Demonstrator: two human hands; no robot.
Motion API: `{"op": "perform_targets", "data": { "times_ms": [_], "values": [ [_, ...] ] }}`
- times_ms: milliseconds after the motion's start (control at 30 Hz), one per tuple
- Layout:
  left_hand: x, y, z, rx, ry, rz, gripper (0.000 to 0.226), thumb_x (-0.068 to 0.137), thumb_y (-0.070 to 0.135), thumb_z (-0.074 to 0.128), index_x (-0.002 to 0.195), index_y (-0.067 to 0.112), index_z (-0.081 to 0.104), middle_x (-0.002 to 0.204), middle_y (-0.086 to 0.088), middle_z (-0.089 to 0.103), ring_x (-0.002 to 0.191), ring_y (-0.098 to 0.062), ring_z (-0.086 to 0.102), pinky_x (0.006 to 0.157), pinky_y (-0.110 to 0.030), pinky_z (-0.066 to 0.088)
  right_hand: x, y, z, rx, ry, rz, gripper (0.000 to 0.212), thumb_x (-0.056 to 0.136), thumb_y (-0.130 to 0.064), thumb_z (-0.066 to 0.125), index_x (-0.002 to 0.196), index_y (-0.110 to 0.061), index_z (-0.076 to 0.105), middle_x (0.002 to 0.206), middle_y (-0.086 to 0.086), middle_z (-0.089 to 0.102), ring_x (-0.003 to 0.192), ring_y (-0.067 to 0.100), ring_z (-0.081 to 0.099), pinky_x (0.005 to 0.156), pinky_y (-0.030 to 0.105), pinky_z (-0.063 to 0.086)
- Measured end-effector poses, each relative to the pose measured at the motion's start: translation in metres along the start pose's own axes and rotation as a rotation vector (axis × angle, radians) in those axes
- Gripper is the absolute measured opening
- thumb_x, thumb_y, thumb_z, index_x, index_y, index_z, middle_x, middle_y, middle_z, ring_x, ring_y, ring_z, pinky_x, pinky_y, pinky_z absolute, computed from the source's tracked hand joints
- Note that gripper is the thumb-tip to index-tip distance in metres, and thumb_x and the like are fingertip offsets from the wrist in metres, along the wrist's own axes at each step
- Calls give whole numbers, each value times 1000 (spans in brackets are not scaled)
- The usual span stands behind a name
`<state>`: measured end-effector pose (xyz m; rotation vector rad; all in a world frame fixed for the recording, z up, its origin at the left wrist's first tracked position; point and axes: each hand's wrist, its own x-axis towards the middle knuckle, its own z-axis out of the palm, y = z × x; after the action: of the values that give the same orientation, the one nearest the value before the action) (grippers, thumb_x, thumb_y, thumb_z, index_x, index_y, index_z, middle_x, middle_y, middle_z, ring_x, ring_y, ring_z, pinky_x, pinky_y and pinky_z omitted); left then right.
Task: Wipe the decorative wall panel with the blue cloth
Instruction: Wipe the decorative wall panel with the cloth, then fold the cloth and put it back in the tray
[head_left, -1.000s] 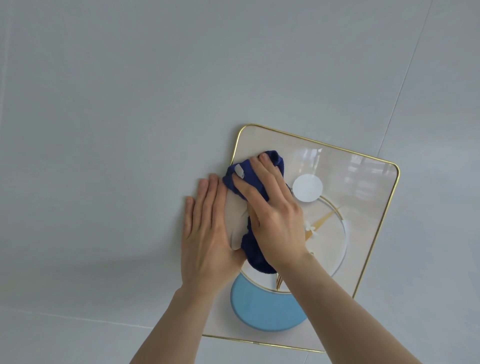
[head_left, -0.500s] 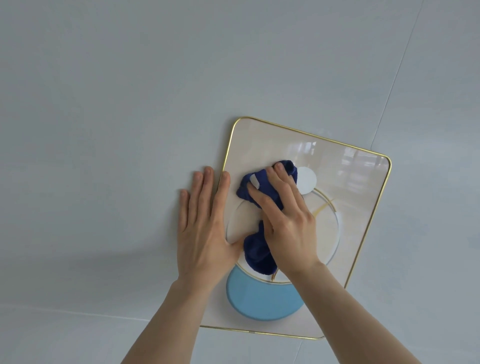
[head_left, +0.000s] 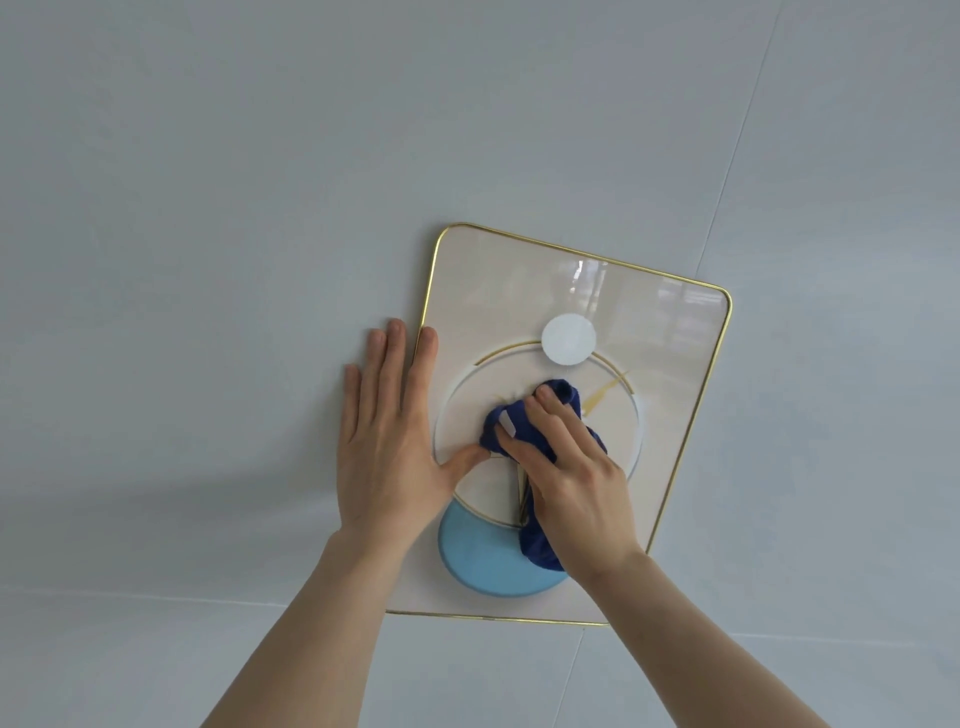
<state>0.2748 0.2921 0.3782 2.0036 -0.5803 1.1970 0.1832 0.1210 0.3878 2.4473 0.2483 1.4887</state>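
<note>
Pale grey wall (head_left: 208, 208) fills the whole view, smooth and glossy, with thin seam lines crossing it. Mounted on it is the decorative wall panel (head_left: 670, 364), a cream rectangle with rounded corners and a thin gold rim, carrying a white disc (head_left: 568, 340), a large ringed circle, gold hands and a light blue disc (head_left: 483, 558) low down.

The left hand (head_left: 387, 441) lies flat and spread, palm against the surface, straddling the panel's left rim: the outer fingers rest on the bare wall, the forefinger and thumb on the panel. The right hand (head_left: 571, 467) is pressed down over the blue cloth (head_left: 550, 410), which is bunched under the palm and fingers at the centre of the ringed circle, a tail of it trailing below the wrist onto the light blue disc.

Wiping seems to be midway. To do it well, the cloth would serve better opened flatter, so more of it meets the glass-like face. Pressure should stay even and light near the gold hands, which look raised and could snag the fabric. The upper right area shows bright reflections, so streaks there would be easy to spot. The bracing hand should hold the panel steady without smearing cleaned areas.
</note>
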Motion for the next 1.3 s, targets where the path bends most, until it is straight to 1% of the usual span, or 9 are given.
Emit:
{"op": "perform_targets", "data": {
  "times_ms": [233, 433, 600, 700, 867, 1000, 1100, 1200, 1300],
  "values": [
    [4, 0, -31, 53, -248, 15, 136, 73, 55, 86, 168, 29, -7, 179, -1, -8, 165, -22, -9, 133, -44, 8, -12, -17, -26, -58, -271, 118, 61, 42, 2, 90, 96, -23, 79, 102, 0, 71, 102, 25, 71, 57, 27, 56],
    [3, 12, -62, -10, -380, -8, 121, 81, 54, 82, 168, 35, -1, 178, 2, -7, 165, -22, -2, 133, -41, 7, -32, -14, -41, 81, -516, 261, 41, 95, -12, 61, 127, -35, 69, 119, -4, 63, 115, 23, 55, 87, 36, 53],
    [-27, 35, -71, -107, -394, 32, 77, 86, 46, 79, 154, 39, 43, 166, 10, 39, 156, -16, 31, 125, -35, 27, -60, -14, -56, 423, -500, 629, 21, 80, -18, 81, 93, -33, 76, 95, -8, 73, 90, 23, 68, 74, 31, 57],
    [-47, 50, -69, -231, -641, -13, 58, 87, 47, 78, 140, 47, 55, 145, 19, 60, 138, -10, 51, 110, -31, 44, -75, -6, -67, 620, -510, 850, 31, 69, -19, 90, 85, -22, 63, 90, -2, 72, 84, 26, 69, 70, 37, 62],
    [-90, 75, -51, -388, -974, -43, 51, 91, 32, 80, 137, 43, 62, 134, 21, 68, 129, -4, 61, 112, -36, 48, -104, 13, -89, 862, -549, 1005, 50, 62, -20, 97, 91, -17, 56, 104, 6, 68, 76, 15, 71, 60, 28, 59],
    [-118, 98, -33, -425, -939, -90, 28, 94, 28, 77, 119, 37, 70, 109, 18, 77, 105, -2, 71, 101, -39, 56, -133, 35, -104, 1019, -585, 1042, 50, 66, -16, 97, 98, -14, 58, 109, 6, 67, 75, 8, 72, 61, 23, 58],
    [-131, 119, -18, -386, -911, -98, 9, 95, 34, 73, 100, 39, 67, 94, 19, 74, 94, -3, 70, 92, -40, 58, -160, 54, -114, 1091, -627, 1086, 46, 70, -21, 96, 102, -17, 63, 113, 7, 70, 87, 17, 75, 72, 28, 59],
    [-144, 142, 0, -378, -900, -129, 9, 95, 35, 70, 92, 41, 63, 89, 15, 73, 88, -11, 69, 86, -42, 58, -191, 71, -122, 1151, -698, 1093, 41, 75, -19, 92, 109, -20, 68, 116, 12, 71, 99, 26, 76, 83, 33, 62],
    [-158, 164, 21, -336, -939, -131, 11, 93, 40, 69, 87, 43, 61, 86, 16, 74, 86, -13, 70, 81, -37, 57, -225, 89, -128, 1138, -828, 1055, 38, 79, -10, 87, 112, -21, 71, 113, 18, 73, 90, 22, 76, 79, 31, 62]
  ]
}}
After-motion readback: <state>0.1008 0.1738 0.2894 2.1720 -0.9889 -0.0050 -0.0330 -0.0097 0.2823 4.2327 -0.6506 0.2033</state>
